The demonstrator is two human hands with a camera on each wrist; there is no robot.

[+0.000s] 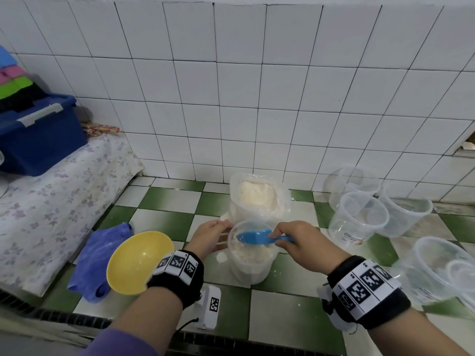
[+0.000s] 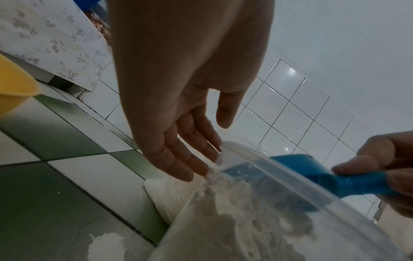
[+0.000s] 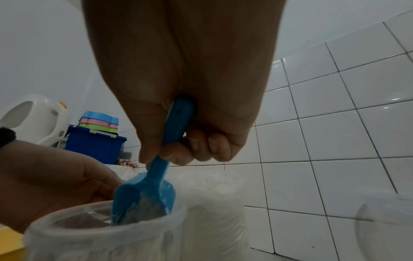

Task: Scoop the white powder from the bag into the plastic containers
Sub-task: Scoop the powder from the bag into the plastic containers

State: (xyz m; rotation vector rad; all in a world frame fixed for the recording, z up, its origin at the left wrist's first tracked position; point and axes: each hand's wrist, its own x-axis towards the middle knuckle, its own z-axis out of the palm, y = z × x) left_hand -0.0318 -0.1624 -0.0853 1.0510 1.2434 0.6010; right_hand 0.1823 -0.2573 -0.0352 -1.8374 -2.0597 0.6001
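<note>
The step in hand looks like the emptying of a scoop: the right hand (image 1: pixel 298 242) has its fingers curled tight around the handle of the blue scoop (image 1: pixel 254 237), whose bowl sits over the open tub (image 1: pixel 253 255), already well filled with white powder (image 2: pixel 234 203); the left hand (image 1: pixel 210 237) rests with straight, relaxed fingers against the tub's rim, steadying it and gripping nothing. The bag (image 1: pixel 257 199) stands open just behind the tub, on the tiled counter (image 1: pixel 164 214). Next, I judge, the scoop must go back into the bag, or a fresh empty tub (image 1: pixel 357 219) from the right must be brought; some powder is already spilled beside the tub. How much powder remains in the scoop is hard to tell; the tub's base is partly hidden, and the far-right tubs are cut off.
</note>
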